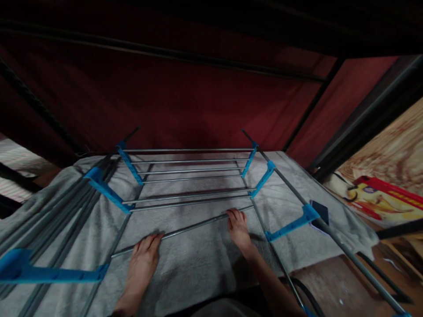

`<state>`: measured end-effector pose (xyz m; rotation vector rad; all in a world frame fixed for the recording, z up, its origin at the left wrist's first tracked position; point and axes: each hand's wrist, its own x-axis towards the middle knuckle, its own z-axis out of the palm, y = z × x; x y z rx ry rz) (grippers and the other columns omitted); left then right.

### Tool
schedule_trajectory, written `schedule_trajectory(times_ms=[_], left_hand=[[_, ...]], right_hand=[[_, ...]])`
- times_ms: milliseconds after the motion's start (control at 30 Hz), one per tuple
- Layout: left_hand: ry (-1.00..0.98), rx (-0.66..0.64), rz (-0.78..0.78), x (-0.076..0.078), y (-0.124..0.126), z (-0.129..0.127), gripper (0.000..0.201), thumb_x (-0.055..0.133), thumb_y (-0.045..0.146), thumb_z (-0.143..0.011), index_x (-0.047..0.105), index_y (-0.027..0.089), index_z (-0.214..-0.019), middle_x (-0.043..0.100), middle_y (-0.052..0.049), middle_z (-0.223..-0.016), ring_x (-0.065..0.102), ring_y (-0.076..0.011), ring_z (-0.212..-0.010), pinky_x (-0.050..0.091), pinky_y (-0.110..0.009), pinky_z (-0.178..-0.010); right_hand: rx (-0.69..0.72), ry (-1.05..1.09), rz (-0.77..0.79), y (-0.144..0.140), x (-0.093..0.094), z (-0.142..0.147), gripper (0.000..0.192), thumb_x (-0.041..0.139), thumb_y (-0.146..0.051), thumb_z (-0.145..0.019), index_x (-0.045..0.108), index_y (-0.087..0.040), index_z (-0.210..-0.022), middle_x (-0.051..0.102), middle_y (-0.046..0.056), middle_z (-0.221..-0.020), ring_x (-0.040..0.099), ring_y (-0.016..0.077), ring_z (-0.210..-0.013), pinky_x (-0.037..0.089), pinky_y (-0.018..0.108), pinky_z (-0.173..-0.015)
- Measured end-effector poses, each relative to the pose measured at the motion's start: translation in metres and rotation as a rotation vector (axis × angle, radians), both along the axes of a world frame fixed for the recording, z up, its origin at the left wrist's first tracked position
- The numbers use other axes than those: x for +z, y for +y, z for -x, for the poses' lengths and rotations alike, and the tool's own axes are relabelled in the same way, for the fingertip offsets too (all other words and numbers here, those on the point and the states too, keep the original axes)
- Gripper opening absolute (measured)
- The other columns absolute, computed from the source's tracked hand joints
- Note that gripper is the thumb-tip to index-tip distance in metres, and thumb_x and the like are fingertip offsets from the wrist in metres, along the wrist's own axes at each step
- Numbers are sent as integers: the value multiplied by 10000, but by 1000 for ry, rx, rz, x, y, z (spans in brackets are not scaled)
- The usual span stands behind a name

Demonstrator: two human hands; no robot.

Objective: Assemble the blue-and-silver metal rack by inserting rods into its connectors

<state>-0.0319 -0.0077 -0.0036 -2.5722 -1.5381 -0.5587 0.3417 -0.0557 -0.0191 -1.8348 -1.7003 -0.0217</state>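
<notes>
My left hand (144, 255) and my right hand (238, 226) are both closed round one thin grey metal tube (194, 225), the left near one end and the right toward the other. The tube slants across the inside of a rack frame (191, 204) made of grey poles and blue plastic brackets. Several crossbars link the brackets at the far part of the frame. A blue bracket (53, 274) lies left of my left hand, and another blue bracket (292, 224) stands right of my right hand. Neither end of the held tube is visibly seated in these near brackets.
Several loose grey tubes (71, 215) lie along the left on a grey blanket (198, 264). A phone (320, 215) rests under the right pole. A red and yellow box (386, 198) is at the right. Dark metal bars and red cloth (185, 105) enclose the back.
</notes>
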Motion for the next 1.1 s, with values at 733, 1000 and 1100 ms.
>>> schedule_trajectory(times_ms=[733,1000,1100], left_hand=[[-71,-105,-28,-11,10,-46,395,368,341,-1024,683,210,-1224,717,-103,-1157,660,-264,-1065,520,-413,-929],[-89,-159,26,3,12,-72,410,323,361,-1032,714,275,-1117,746,-78,-1053,686,-267,-988,561,-416,-887],[-105,-159,44,5,10,-77,408,315,355,-1027,711,281,-1083,743,-84,-992,685,-270,-945,567,-419,-865]], right_hand=[[58,-26,-17,3,-3,-7,283,443,-109,-947,636,-250,-1097,651,67,-1062,592,251,-1069,338,503,-1157],[40,-21,-16,3,-1,-7,291,472,-88,-913,646,-260,-1071,659,54,-1054,594,245,-1059,363,490,-1139],[24,-11,-27,3,-2,-7,272,482,-86,-909,646,-256,-1045,658,52,-1046,593,241,-1054,374,473,-1132]])
